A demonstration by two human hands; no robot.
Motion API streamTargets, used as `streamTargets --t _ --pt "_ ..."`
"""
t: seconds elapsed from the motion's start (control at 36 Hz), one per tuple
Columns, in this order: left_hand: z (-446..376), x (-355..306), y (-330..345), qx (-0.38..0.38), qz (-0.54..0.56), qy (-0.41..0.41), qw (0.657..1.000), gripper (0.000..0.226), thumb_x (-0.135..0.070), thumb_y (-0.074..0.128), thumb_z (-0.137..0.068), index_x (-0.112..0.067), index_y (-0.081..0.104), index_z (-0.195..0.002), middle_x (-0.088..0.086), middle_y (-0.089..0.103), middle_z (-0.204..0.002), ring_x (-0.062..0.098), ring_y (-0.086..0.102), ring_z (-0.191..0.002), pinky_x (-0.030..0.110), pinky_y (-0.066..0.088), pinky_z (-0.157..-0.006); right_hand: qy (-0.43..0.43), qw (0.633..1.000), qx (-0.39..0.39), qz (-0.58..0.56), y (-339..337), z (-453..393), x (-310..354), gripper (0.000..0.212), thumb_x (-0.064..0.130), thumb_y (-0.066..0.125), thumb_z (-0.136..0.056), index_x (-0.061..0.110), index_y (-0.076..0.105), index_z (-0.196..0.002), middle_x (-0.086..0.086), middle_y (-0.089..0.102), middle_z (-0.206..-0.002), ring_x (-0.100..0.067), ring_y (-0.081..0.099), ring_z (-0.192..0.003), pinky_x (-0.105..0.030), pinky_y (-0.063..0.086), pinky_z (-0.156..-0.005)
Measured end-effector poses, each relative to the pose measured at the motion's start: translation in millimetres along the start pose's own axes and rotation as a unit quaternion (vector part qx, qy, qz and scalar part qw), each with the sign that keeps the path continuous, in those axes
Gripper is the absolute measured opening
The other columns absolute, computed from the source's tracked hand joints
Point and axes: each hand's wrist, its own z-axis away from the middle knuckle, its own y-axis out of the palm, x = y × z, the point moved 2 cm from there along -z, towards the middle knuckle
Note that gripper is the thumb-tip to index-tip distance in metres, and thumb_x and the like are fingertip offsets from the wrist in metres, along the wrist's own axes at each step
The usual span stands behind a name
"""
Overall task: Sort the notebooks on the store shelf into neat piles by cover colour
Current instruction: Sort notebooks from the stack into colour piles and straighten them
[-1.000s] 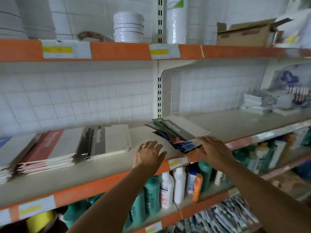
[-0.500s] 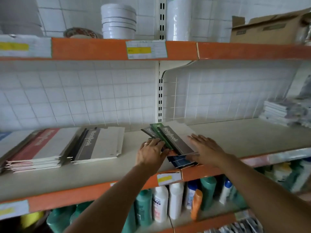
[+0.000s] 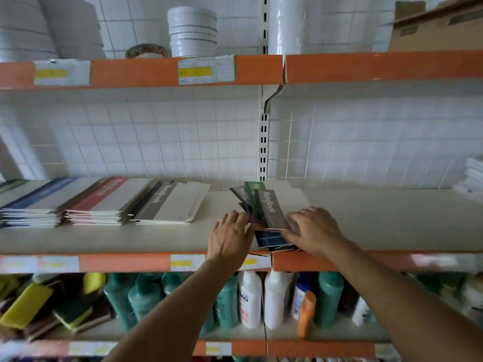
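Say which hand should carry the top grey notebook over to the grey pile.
Left, probably. The left hand is at the mixed stack's left edge, the side facing the grey pile. The right hand rests on the stack's far side and would have to cross over.

Lower covers of the mixed notebook stack (image 3: 266, 212) hidden beneath the top grey one, left hand (image 3: 230, 239) fingertips tucked behind the stack's edge, bottom-shelf bottles (image 3: 251, 299) blurred, white stack (image 3: 474, 176) cut off at right edge
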Motion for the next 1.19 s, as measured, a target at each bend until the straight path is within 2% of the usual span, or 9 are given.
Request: streamTargets --t 0.19,0.36,0.53,0.61,0.75,0.89,0.97,1.08,1.19 --pt "-9 -23 1 0.004 0.009 0.052 0.999 0.021 -0.031 0.045 -0.097 -0.013 0.057 -0.102 0.006 0.056 -0.104 0.027 0.053 -0.098 0.037 0.041 -0.080 0.010 0.998 -0.014 -0.057 -3 4 -1 0.043 0.016 0.048 -0.095 0.023 0.043 -0.137 0.003 0.051 -0.128 -0.014 0.052 -0.111 -0.026 0.047 -0.087" --pt "-33 -49 24 0.143 -0.011 0.110 0.984 0.061 -0.057 0.033 -0.094 -0.021 0.036 -0.143 0.002 0.034 -0.150 0.021 0.021 -0.142 0.037 0.016 -0.115 0.019 0.998 -0.060 -0.024 -20 3 -10 0.052 0.013 0.041 -0.099 0.025 0.024 -0.147 0.000 0.048 -0.136 -0.016 0.054 -0.113 -0.028 0.048 -0.086" --pt "-29 -52 41 0.188 -0.038 0.128 0.973 0.107 -0.084 0.000 -0.065 -0.021 0.018 -0.150 0.003 0.020 -0.157 0.023 0.008 -0.146 0.045 0.000 -0.117 0.008 0.998 -0.062 -0.019 -21 7 -22 0.074 0.003 0.046 -0.092 0.028 0.012 -0.153 0.002 0.030 -0.153 -0.016 0.041 -0.131 -0.027 0.041 -0.098" --pt "-26 -49 36 0.156 -0.061 0.138 0.976 0.103 -0.081 0.007 -0.067 -0.021 0.022 -0.150 0.001 0.030 -0.152 0.022 0.018 -0.143 0.047 0.001 -0.117 0.014 0.998 -0.063 -0.020 -17 8 -27 0.074 -0.002 0.042 -0.092 0.029 0.012 -0.153 0.000 0.027 -0.155 -0.017 0.037 -0.136 -0.027 0.036 -0.104" --pt "-16 -52 16 0.136 -0.077 0.168 0.973 0.087 -0.063 0.057 -0.081 -0.018 0.025 -0.148 0.004 0.043 -0.135 0.024 0.033 -0.132 0.044 0.006 -0.117 0.010 0.997 -0.070 -0.030 -10 10 -26 0.072 -0.006 0.040 -0.093 0.027 0.016 -0.152 -0.004 0.027 -0.156 -0.020 0.032 -0.140 -0.029 0.032 -0.109" --pt "0 -52 11 0.068 -0.103 0.189 0.974 0.082 -0.053 0.088 -0.042 -0.016 0.066 -0.112 0.001 0.058 -0.091 0.020 0.061 -0.085 0.036 0.050 -0.091 0.006 0.998 -0.057 -0.030 -10 14 -19 0.077 -0.006 0.038 -0.091 0.030 0.009 -0.152 0.001 0.013 -0.160 -0.015 0.021 -0.144 -0.028 0.033 -0.108" --pt "6 -50 6 0.043 -0.088 0.187 0.977 0.054 -0.044 0.089 -0.047 -0.019 0.073 -0.093 -0.001 0.057 -0.081 0.017 0.062 -0.074 0.030 0.055 -0.076 0.007 0.998 -0.055 -0.027 -13 17 -14 0.078 -0.004 0.040 -0.092 0.031 0.006 -0.152 0.002 0.012 -0.160 -0.015 0.020 -0.145 -0.028 0.034 -0.108" --pt "10 -51 -5 0.086 -0.038 0.153 0.984 0.029 -0.014 0.053 -0.092 -0.011 0.055 -0.121 0.008 0.052 -0.120 0.027 0.052 -0.112 0.040 0.045 -0.091 0.006 0.998 -0.063 -0.027 -15 18 -10 0.079 -0.008 0.038 -0.091 0.032 0.006 -0.152 0.002 0.013 -0.160 -0.015 0.021 -0.144 -0.027 0.035 -0.107" --pt "10 -52 -14 0.111 -0.059 0.151 0.981 0.034 -0.007 0.041 -0.097 -0.012 0.045 -0.130 0.004 0.049 -0.135 0.023 0.045 -0.125 0.039 0.045 -0.091 -0.004 0.997 -0.073 -0.030 -16 21 -11 0.078 -0.009 0.038 -0.092 0.031 0.008 -0.152 0.001 0.012 -0.160 -0.016 0.020 -0.145 -0.027 0.031 -0.110"
